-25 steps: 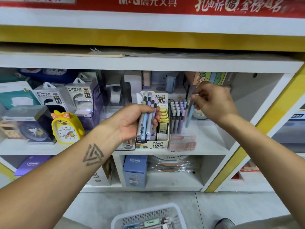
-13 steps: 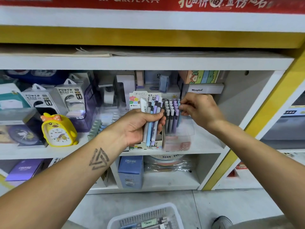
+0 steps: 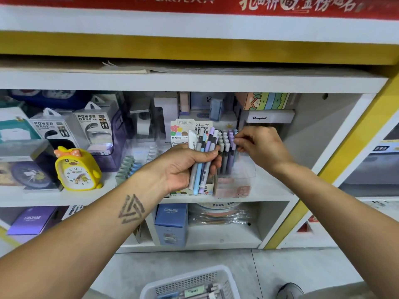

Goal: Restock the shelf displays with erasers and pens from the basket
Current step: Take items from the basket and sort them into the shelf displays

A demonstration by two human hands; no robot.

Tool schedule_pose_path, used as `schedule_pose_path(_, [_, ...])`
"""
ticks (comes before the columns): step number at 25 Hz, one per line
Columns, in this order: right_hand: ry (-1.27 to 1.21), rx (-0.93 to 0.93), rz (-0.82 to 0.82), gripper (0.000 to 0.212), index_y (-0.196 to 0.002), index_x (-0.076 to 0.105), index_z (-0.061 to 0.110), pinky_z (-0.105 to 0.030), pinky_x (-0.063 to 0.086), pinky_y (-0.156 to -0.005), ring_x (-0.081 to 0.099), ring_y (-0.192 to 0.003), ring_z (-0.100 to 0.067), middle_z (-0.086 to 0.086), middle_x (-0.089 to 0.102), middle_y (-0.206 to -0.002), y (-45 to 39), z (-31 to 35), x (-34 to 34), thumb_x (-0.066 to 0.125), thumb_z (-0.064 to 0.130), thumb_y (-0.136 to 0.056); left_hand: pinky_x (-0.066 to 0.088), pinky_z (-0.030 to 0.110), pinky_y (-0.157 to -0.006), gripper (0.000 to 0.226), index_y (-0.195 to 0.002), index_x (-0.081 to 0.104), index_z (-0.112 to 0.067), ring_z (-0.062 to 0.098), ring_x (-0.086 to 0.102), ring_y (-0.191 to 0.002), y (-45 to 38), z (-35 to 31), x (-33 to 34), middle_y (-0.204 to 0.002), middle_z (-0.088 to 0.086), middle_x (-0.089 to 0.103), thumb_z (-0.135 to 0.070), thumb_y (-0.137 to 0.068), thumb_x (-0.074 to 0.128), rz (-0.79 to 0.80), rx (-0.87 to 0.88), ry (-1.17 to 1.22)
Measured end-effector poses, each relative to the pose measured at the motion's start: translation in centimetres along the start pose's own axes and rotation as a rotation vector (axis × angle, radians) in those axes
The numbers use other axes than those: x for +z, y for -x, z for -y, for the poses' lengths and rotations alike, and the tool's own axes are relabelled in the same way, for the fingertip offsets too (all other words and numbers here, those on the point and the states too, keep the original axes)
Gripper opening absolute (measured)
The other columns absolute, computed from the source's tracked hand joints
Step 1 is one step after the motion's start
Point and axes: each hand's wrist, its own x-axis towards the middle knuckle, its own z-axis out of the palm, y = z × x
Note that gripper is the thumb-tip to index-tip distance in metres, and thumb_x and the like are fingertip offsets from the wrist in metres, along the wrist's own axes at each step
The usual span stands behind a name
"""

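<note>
White shelving unit (image 3: 194, 82) with yellow trim (image 3: 194, 47), red banner (image 3: 280, 5) up top, grey tiled floor (image 3: 291, 268) underneath, pretty flat indoor lighting.

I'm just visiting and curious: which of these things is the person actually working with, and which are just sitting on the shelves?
In use: bunch of pens gripped by left hand; right hand at the clear pen display; white basket.

Just there: yellow duck clock; power bank boxes; blue Cruhre box.

Stationery shop: white shelf (image 3: 194, 82) packed with boxed power banks (image 3: 92, 126), yellow clock (image 3: 76, 169), pens in display box (image 3: 226, 147), red banner (image 3: 216, 5) with Chinese brand lettering above, restock basket (image 3: 192, 281) on floor
</note>
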Motion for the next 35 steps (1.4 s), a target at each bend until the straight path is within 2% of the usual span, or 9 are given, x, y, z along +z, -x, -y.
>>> schedule_pose_path(3, [0.211, -0.010, 0.077, 0.027, -0.114, 0.075, 0.010, -0.034, 0.051, -0.085, 0.066, -0.096, -0.028, -0.011, 0.072, -0.104, -0.4, 0.2, -0.3, 0.057, 0.026, -0.101, 0.056, 0.026, -0.055, 0.043, -0.114, 0.066, 0.005, 0.019, 0.067, -0.067, 0.0, 0.0, -0.1, -0.080, 0.014, 0.070, 0.004, -0.072, 0.072, 0.000, 0.002, 0.011])
schedule_pose_path(5, [0.193, 0.043, 0.064, 0.032, -0.118, 0.073, 0.016, -0.031, 0.048, -0.082, 0.062, -0.093, -0.023, -0.006, 0.068, -0.101, -0.7, 1.1, -0.6, 0.054, 0.036, -0.101, 0.057, 0.027, -0.056, 0.034, -0.104, 0.069, 0.003, 0.020, 0.068, -0.067, -0.1, 0.1, -0.2, -0.079, 0.014, 0.070, 0.005, -0.071, 0.073, 0.004, 0.004, 0.000])
schedule_pose_path(9, [-0.402, 0.304, 0.167, 0.024, -0.092, 0.074, 0.019, -0.024, 0.047, -0.054, 0.061, -0.058, -0.009, -0.003, 0.073, -0.073, -0.7, 4.2, -1.0, 0.070, 0.043, -0.090, 0.060, 0.031, -0.060, 0.011, -0.080, 0.076, 0.000, 0.024, 0.072, -0.068, -0.1, 0.3, -0.1, -0.077, 0.017, 0.072, 0.007, -0.079, 0.068, 0.004, 0.048, -0.038])
schedule_pose_path(12, [-0.630, 0.415, 0.218, 0.015, -0.086, 0.071, 0.008, -0.025, 0.047, -0.049, 0.058, -0.055, -0.016, -0.012, 0.070, -0.071, -0.4, 5.1, -0.6, 0.078, 0.021, -0.085, 0.061, 0.034, -0.065, 0.012, -0.086, 0.077, 0.003, 0.030, 0.075, -0.078, 0.3, 0.3, 0.0, -0.087, 0.022, 0.074, 0.006, -0.082, 0.066, 0.045, 0.041, -0.055])
schedule_pose_path(16, [-0.891, 0.482, 0.068, 0.012, -0.100, 0.066, -0.009, -0.024, 0.055, -0.057, 0.064, -0.058, -0.019, -0.015, 0.071, -0.072, -0.7, 5.0, -1.4, 0.067, -0.005, -0.088, 0.062, 0.041, -0.074, 0.026, -0.114, 0.065, 0.007, 0.036, 0.071, -0.098, 0.6, -0.4, -0.4, -0.107, 0.026, 0.071, 0.003, -0.089, 0.060, 0.013, 0.031, -0.011])
schedule_pose_path(20, [-0.587, 0.274, -0.129, 0.021, -0.099, 0.061, 0.013, -0.032, 0.058, -0.059, 0.068, -0.057, -0.021, -0.016, 0.071, -0.070, -0.7, 4.0, -2.4, 0.067, -0.003, -0.088, 0.062, 0.037, -0.069, 0.030, -0.122, 0.058, 0.005, 0.032, 0.074, -0.088, 0.8, -1.4, -1.2, -0.104, 0.026, 0.071, 0.002, -0.093, 0.056, -0.085, 0.044, 0.061])
schedule_pose_path(23, [-0.198, 0.134, -0.026, 0.029, -0.092, 0.055, 0.037, -0.041, 0.062, -0.070, 0.072, -0.068, -0.014, -0.004, 0.070, -0.076, 0.0, 3.2, -2.1, 0.068, 0.012, -0.092, 0.061, 0.028, -0.061, 0.030, -0.120, 0.060, 0.007, 0.024, 0.072, -0.069, 1.2, -1.7, -1.6, -0.089, 0.021, 0.072, 0.001, -0.090, 0.058, -0.114, 0.031, 0.048])
schedule_pose_path(30, [-0.004, -0.009, 0.121, 0.030, -0.091, 0.044, 0.043, -0.041, 0.061, -0.071, 0.068, -0.069, 0.000, 0.007, 0.068, -0.079, 1.2, 3.0, -0.6, 0.060, 0.017, -0.097, 0.062, 0.033, -0.065, 0.023, -0.113, 0.061, 0.009, 0.027, 0.074, -0.076, 1.4, -1.5, -1.6, -0.090, 0.022, 0.073, 0.008, -0.093, 0.051, -0.083, 0.018, 0.054])
schedule_pose_path(35, [-0.079, -0.081, 0.256, 0.026, -0.092, 0.051, 0.036, -0.042, 0.060, -0.072, 0.070, -0.074, -0.007, 0.004, 0.067, -0.078, 1.6, 3.5, -0.7, 0.060, 0.012, -0.097, 0.062, 0.036, -0.068, 0.020, -0.108, 0.064, 0.010, 0.031, 0.074, -0.088, 1.4, -1.3, -1.5, -0.099, 0.025, 0.073, 0.009, -0.089, 0.055, -0.023, 0.022, 0.027])
